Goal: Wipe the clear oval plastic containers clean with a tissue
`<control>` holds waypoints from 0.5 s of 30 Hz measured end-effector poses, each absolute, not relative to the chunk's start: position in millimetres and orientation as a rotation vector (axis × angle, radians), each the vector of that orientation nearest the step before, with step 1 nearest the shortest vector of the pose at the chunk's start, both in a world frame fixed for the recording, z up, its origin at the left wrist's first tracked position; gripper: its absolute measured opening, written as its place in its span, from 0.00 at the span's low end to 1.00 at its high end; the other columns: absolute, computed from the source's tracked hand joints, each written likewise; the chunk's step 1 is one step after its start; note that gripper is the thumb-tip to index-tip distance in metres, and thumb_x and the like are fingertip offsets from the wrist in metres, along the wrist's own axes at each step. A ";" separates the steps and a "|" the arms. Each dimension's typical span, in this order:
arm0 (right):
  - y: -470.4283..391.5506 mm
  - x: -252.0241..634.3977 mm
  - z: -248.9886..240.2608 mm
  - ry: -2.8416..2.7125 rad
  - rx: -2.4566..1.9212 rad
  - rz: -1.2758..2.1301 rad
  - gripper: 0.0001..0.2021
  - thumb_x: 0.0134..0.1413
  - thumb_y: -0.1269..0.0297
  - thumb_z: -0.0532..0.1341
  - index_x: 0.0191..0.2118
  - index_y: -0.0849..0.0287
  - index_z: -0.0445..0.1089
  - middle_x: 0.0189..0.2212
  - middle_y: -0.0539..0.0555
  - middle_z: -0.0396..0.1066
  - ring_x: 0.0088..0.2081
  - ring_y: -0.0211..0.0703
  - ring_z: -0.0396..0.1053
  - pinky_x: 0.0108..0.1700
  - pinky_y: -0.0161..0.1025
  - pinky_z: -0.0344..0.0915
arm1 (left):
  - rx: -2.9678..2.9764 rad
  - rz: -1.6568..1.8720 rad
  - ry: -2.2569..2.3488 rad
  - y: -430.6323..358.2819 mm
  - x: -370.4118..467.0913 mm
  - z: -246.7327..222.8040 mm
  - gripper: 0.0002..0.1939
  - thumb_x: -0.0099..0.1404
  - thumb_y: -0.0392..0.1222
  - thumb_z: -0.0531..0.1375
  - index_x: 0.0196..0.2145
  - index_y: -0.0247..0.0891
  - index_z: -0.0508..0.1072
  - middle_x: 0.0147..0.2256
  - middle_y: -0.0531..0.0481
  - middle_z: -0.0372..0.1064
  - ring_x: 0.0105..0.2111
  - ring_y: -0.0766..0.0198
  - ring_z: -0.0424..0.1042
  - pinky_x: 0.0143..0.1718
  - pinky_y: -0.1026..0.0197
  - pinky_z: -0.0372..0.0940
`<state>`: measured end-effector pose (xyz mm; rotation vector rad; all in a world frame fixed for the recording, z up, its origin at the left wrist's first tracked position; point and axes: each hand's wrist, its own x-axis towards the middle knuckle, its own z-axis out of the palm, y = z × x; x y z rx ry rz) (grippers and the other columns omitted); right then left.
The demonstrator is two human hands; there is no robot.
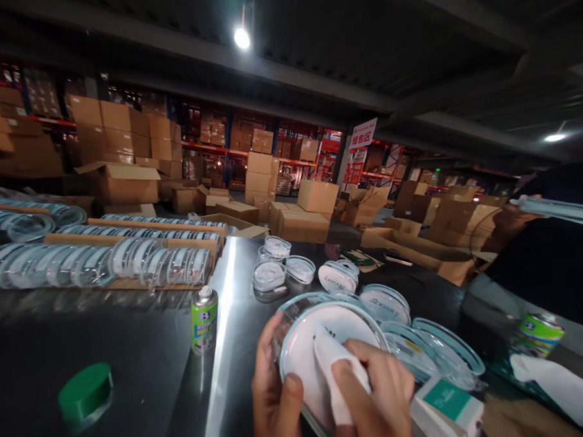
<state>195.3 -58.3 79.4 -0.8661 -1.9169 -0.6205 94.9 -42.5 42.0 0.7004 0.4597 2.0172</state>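
Observation:
My left hand (277, 395) is closed around the left edge of a round cosmetic case (299, 344) with a white face, clear sides and pale blue trim. Its thumb presses on the near rim. In my right hand (383, 393) is a folded white wipe (331, 362), pinched and touching the white face beside some small dark marks. The case is tilted toward me. Just beyond it lie several similar cases (384, 303), some with dark "beauty" lettering. A green spray can (204, 321) stands upright to the left on the dark table (136, 347).
A green round lid (87, 390) lies at the front left. Rows of cases fill cardboard trays (155, 241) at the back left. A white and green box (447, 409) is at my right. Across the table, a person (550, 268) holds a case, near another spray can (537, 335).

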 end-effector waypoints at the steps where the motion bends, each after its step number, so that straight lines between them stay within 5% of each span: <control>1: -58.2 193.9 80.5 -1.932 -0.846 -0.590 0.13 0.49 0.76 0.48 0.40 0.56 0.60 0.43 0.56 0.57 0.41 0.48 0.57 0.42 0.48 0.50 | 0.703 2.012 0.446 -42.6 94.9 42.7 0.34 0.59 0.58 0.62 0.58 0.40 0.65 0.53 0.40 0.70 0.52 0.44 0.70 0.54 0.49 0.65; 15: -48.7 192.3 85.5 -1.913 -0.845 -0.537 0.11 0.50 0.75 0.48 0.38 0.57 0.60 0.42 0.55 0.57 0.40 0.47 0.57 0.42 0.48 0.50 | 0.713 2.011 0.413 -39.0 97.0 39.7 0.34 0.57 0.56 0.65 0.57 0.38 0.66 0.52 0.39 0.72 0.50 0.44 0.72 0.52 0.51 0.67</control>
